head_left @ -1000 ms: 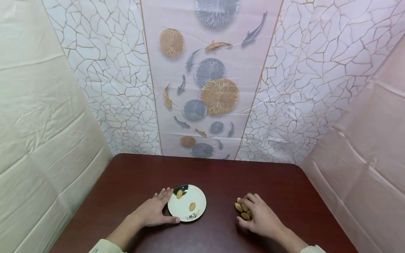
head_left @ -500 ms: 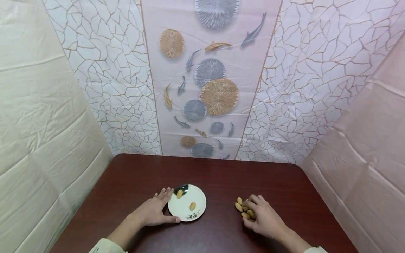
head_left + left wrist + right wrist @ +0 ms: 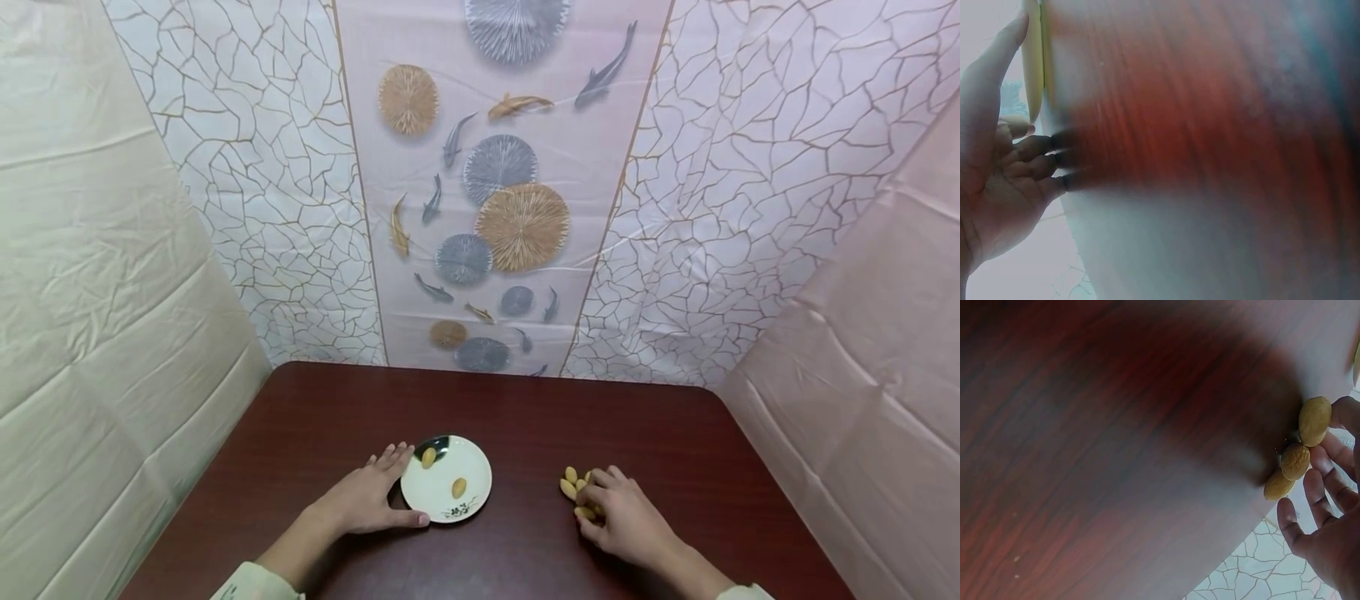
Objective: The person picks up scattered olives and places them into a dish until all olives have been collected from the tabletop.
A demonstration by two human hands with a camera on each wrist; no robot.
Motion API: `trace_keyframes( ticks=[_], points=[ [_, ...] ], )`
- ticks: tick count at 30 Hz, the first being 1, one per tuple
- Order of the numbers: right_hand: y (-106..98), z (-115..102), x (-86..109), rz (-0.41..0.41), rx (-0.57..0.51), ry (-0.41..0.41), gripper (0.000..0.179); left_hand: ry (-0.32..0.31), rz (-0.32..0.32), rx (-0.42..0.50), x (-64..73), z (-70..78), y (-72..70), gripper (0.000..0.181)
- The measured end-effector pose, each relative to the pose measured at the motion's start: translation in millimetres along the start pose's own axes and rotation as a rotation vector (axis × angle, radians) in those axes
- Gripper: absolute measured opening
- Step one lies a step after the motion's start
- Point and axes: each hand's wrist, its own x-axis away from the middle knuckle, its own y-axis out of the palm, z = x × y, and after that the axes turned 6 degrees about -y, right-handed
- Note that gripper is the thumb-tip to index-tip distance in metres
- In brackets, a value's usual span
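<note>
A small white plate [image 3: 438, 497] with a dark patch and a flower print carries two oval yellow-brown nuts [image 3: 459, 487]. At its left rim rests my left hand [image 3: 363, 498], fingers extended along the far side and thumb at the near side. In the left wrist view the plate [image 3: 1034, 62] shows edge-on beside the thumb. To the right, my right hand [image 3: 626, 517] bends over a small heap of similar nuts [image 3: 567, 488], with thumb and index finger close around one. The right wrist view shows that nut [image 3: 1315, 422] against the fingertips, beside two others [image 3: 1295, 461].
Both hands work over a dark red-brown table [image 3: 510, 417]. Behind it hangs a patterned cloth [image 3: 480, 208] with fish and round motifs. Pale draped fabric [image 3: 112, 333] walls in the left side, and similar fabric [image 3: 862, 375] the right.
My right hand has shifted slightly right over the heap, and its index finger has come down toward the thumb at the near nuts. The left hand stays at the plate.
</note>
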Motion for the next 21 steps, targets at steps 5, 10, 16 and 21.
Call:
trace_keyframes(
  ticks=[5, 10, 16, 21],
  points=[
    [0.8, 0.6, -1.5, -0.015, -0.015, 0.001, 0.017, 0.001, -0.001, -0.001, 0.1, 0.4, -1.0, 0.127],
    [3.1, 0.0, 0.6, 0.010, 0.001, -0.027, 0.018, 0.001, -0.009, 0.004, 1.7, 0.9, -0.1, 0.127],
    [1.7, -3.6, -4.3, 0.006, -0.004, -0.045, 0.020, 0.009, -0.013, 0.006, 3.1, 1.2, 0.3, 0.127],
    [-4.3, -11.2, -18.3, 0.009, -0.005, -0.065, 0.021, 0.030, 0.008, 0.003, 0.0, -0.5, -1.7, 0.126]
  ],
)
